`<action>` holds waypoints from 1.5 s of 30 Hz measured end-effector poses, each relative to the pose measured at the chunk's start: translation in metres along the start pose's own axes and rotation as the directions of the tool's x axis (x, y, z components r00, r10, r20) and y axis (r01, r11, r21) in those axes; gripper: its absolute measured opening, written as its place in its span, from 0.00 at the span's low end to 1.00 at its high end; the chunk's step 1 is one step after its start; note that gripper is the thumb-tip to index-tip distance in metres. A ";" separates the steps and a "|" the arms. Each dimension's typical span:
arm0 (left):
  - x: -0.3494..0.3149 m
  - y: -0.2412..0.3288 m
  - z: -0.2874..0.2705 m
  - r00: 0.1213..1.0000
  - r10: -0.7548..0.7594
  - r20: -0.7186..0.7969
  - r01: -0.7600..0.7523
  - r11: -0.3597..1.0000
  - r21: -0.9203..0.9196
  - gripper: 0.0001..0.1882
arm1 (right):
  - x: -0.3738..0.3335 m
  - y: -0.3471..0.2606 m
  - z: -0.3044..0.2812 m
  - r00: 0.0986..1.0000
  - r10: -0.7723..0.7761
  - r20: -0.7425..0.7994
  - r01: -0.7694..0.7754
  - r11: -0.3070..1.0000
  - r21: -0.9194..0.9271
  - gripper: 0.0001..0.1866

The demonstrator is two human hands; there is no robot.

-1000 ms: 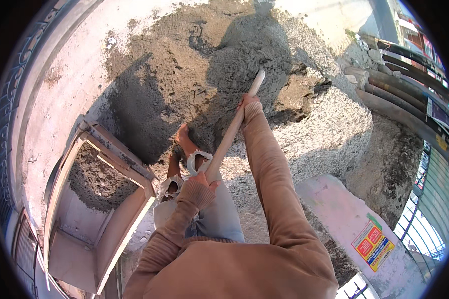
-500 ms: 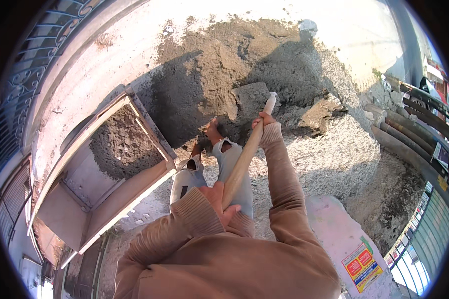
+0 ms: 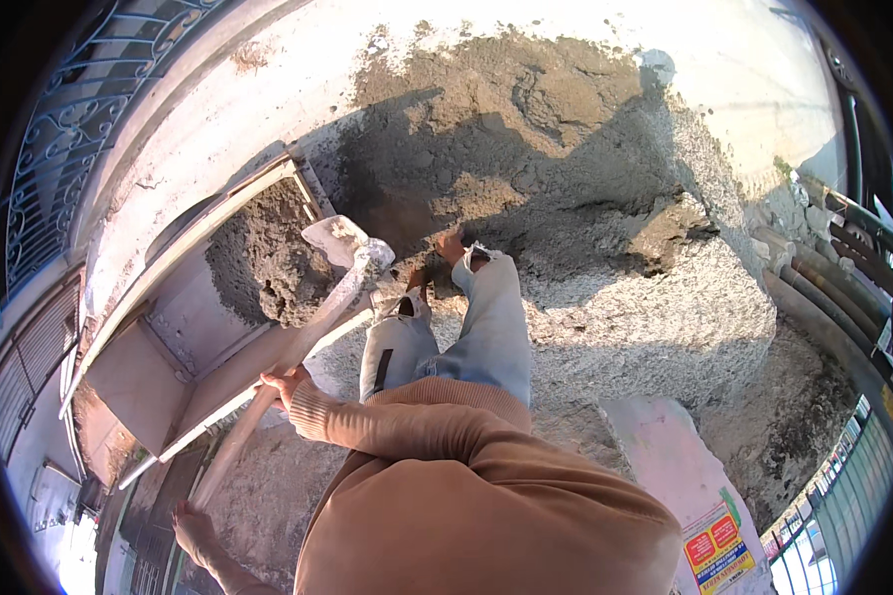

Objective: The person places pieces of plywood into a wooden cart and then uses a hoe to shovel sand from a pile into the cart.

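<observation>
A long-handled shovel slants across my left side. Its pale, mud-smeared blade is tilted at the inner edge of a wooden box. Lumpy wet mortar fills the far end of that box. Reaching across my body, my right hand is closed around the middle of the handle, just outside the box's near side. My left hand grips the handle's lower end at the lower left. No load shows on the visible face of the blade.
A wide heap of wet grey mortar spreads ahead of my bare feet. To the right lie pale gravel and several pipes. A pinkish slab is at the lower right, a blue metal railing at the far left.
The shovel has swung left from the mortar heap to the box, and the mortar on its blade is gone. Both my hands have moved left with it; the box's mortar looks more heaped.
</observation>
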State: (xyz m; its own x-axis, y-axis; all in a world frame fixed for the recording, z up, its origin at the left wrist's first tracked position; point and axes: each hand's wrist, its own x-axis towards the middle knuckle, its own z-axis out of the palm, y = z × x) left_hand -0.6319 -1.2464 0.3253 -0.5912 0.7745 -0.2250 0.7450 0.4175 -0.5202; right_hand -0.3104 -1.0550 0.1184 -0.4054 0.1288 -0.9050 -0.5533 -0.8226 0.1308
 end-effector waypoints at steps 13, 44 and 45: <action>-0.032 0.733 -0.097 0.199 0.977 -0.082 -0.132 -0.056 -0.990 0.26 | -0.187 -0.525 -0.213 -0.047 -0.951 -0.305 0.813 0.141 -0.565 0.12; 0.029 0.393 -0.236 0.324 0.847 0.421 -0.429 0.528 -0.733 0.23 | 0.039 -0.344 -0.218 0.864 -0.444 -0.238 0.481 0.867 0.131 0.10; 0.036 0.352 -0.232 0.369 0.805 0.463 -0.450 0.591 -0.669 0.22 | 0.032 -0.303 -0.182 0.863 -0.440 -0.249 0.482 0.864 0.143 0.10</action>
State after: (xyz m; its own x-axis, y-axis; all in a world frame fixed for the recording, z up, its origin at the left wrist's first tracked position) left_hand -0.3188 -0.9615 0.3249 0.2386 0.4020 -0.8840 0.9133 0.2166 0.3450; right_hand -0.0237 -0.9022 -0.0242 0.0750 0.3354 -0.9391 -0.7780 -0.5694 -0.2655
